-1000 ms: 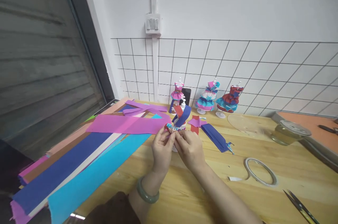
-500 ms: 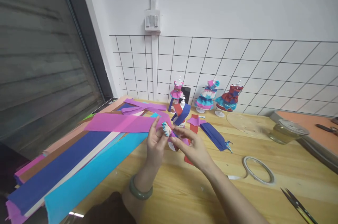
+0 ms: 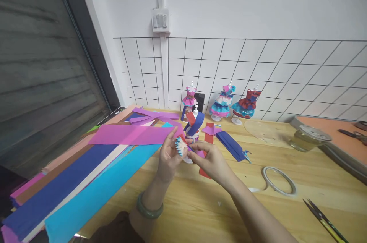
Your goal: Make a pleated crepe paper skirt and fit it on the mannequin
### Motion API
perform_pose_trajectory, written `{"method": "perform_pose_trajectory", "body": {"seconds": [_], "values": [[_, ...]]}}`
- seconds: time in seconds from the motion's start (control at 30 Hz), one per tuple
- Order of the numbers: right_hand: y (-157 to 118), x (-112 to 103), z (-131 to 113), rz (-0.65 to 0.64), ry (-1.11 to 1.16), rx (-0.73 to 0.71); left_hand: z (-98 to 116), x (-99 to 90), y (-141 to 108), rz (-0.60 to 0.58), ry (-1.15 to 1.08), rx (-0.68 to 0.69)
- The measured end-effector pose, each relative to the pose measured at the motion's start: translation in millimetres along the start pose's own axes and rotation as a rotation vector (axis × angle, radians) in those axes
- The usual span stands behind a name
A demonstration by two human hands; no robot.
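Observation:
A small fan-like ruffle of pleated paper point(image 3: 180, 146), white with blue tips and a red edge, is between my two hands. My left hand point(image 3: 168, 159), wearing a green bangle point(image 3: 150, 206), supports it from the left, thumb against its lower edge and index finger raised. From the right, my right hand point(image 3: 210, 161) pinches its edge between thumb and fingertips. Just behind stands a miniature dress form point(image 3: 195, 123) wrapped in blue and red paper strips, its lower part half hidden by my hands. Red strips point(image 3: 209, 136) and a folded dark blue strip point(image 3: 231, 145) lie to its right.
Long coloured paper strips point(image 3: 106, 182) cover the table's left side. Dressed mini forms point(image 3: 222, 101) stand along the wall grid. A tape ring point(image 3: 279, 181), scissors point(image 3: 323, 220), a clear tape roll point(image 3: 309, 138) and an orange tray point(image 3: 338, 132) are at the right.
The ruffle has turned and fanned out more between my hands, showing more of its white pleats and red edge. The whole view has shifted slightly.

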State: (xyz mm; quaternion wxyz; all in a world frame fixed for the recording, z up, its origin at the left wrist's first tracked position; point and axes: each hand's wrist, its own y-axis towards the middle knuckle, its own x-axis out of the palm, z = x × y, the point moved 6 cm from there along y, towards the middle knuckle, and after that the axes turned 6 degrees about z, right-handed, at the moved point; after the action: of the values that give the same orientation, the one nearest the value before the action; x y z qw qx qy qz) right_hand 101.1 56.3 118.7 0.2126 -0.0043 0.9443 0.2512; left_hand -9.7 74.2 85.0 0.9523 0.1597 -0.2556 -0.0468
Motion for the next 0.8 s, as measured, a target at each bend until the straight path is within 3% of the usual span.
{"method": "perform_pose_trajectory", "body": {"seconds": [0.13, 0.53, 0.8], "values": [[-0.8, 1.0, 2.3, 0.007, -0.07, -0.032, 0.4, -3.0, 1.9, 0.035, 0.038, -0.001], [-2.0, 3.7, 2.5, -0.068, -0.16, -0.026, -9.0, -17.6, 8.3, 0.166, -0.12, -0.146], [-2.0, 10.9, 0.2, -0.101, -0.139, -0.011, -9.2, -14.4, 6.6, 0.133, -0.065, -0.165]]}}
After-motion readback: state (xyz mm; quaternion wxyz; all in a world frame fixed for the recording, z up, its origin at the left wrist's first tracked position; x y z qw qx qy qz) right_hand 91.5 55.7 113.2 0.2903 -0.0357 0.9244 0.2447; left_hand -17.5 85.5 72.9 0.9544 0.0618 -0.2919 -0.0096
